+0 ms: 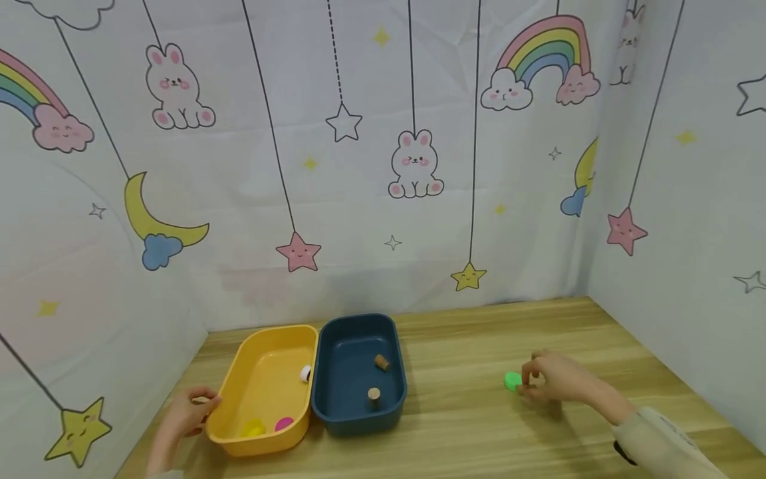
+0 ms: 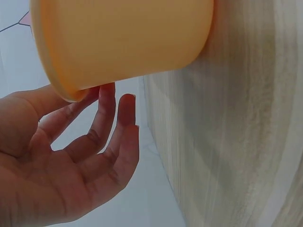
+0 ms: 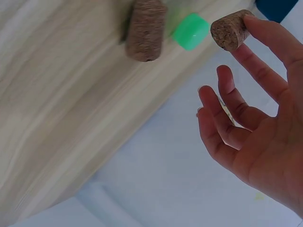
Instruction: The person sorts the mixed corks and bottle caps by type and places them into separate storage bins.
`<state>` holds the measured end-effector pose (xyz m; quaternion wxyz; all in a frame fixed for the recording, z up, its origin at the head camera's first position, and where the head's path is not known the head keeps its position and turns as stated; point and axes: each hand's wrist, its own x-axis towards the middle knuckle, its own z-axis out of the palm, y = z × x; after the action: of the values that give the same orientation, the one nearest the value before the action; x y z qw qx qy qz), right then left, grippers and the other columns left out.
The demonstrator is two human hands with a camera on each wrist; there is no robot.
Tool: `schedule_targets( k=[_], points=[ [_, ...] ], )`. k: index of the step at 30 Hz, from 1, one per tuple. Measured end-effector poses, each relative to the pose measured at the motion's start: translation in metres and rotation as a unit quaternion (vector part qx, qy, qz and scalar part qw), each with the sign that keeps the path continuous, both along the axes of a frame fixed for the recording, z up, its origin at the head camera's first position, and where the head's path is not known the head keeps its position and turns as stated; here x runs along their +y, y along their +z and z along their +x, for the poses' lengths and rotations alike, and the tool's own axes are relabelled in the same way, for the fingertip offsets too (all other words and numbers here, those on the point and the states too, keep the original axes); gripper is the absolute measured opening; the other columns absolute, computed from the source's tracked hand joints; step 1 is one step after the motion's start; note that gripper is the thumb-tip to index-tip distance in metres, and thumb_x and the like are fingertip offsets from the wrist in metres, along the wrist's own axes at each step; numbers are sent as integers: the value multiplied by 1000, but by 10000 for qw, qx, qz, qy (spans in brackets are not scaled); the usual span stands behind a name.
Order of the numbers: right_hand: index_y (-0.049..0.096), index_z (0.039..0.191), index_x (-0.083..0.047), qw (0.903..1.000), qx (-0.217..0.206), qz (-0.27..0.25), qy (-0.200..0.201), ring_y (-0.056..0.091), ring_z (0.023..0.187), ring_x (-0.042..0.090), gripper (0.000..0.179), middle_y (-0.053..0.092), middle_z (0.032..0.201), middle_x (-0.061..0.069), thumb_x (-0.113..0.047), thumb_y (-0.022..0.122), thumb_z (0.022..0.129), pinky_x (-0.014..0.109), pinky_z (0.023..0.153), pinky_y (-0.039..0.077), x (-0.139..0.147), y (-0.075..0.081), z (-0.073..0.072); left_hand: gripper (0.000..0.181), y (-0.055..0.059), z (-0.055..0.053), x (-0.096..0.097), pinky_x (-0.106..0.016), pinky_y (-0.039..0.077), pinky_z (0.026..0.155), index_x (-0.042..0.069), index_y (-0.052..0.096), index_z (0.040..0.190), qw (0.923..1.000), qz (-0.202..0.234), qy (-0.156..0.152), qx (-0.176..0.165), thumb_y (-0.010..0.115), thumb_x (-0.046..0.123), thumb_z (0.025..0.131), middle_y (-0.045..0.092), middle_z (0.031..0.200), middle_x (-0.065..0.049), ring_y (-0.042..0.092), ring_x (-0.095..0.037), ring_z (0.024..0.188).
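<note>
In the right wrist view, my right hand (image 3: 255,132) pinches a cork (image 3: 231,30) between thumb and index finger, the other fingers loosely bent. Close to it on the table are a green bottle cap (image 3: 191,31) and a second, blurred cork (image 3: 146,30). The head view has the right hand (image 1: 556,378) just right of the green cap, with the held cork hidden there. At the left, my left hand (image 1: 188,411) holds the rim of a yellow bin (image 1: 272,379) at its near left side. The left wrist view shows its thumb partly hidden behind the rim.
Against the yellow bin's right side stands a dark blue bin (image 1: 347,362) with two corks (image 1: 382,362) inside. In the yellow bin lie a yellow cap (image 1: 254,427), a magenta cap (image 1: 284,423) and a white cap (image 1: 305,373). Printed cloth walls (image 1: 359,199) enclose the wooden table (image 1: 461,412).
</note>
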<state>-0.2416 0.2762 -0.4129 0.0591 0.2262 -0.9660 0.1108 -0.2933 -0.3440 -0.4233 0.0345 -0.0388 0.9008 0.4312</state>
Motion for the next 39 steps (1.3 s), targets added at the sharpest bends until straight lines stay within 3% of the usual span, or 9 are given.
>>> schedule_targets(
  k=[8,17,29,39],
  points=[
    [62,73,-28,10000,54,11,37,43,69,9,14,51,77,-5,-40,61,80,22,58,36,-31,14,-10,19,0,0,-2,-30,45,52,-10,52,92,10000,-83,-17,7,50,8,84,59,65,-1,52,-12,59],
    [63,74,-28,9977,401,-79,548,42,67,4,15,49,76,-11,-41,60,81,20,59,36,-82,32,-29,19,-1,0,-1,-29,45,51,-9,53,92,10000,-95,0,-8,51,8,83,57,63,2,51,-11,58],
    [66,78,-25,9961,489,20,728,46,71,8,14,53,79,-7,-39,63,79,21,59,37,-133,58,-44,21,3,-2,3,-30,45,52,-12,51,93,10000,-8,24,-23,51,7,84,56,61,2,50,-11,57],
    [68,78,-23,9943,403,21,986,49,74,13,13,54,81,-3,-36,66,77,22,61,38,-173,69,-54,21,5,-1,2,-30,45,53,-11,51,94,9999,2,28,-106,51,8,85,57,63,2,50,-11,59]
  ],
)
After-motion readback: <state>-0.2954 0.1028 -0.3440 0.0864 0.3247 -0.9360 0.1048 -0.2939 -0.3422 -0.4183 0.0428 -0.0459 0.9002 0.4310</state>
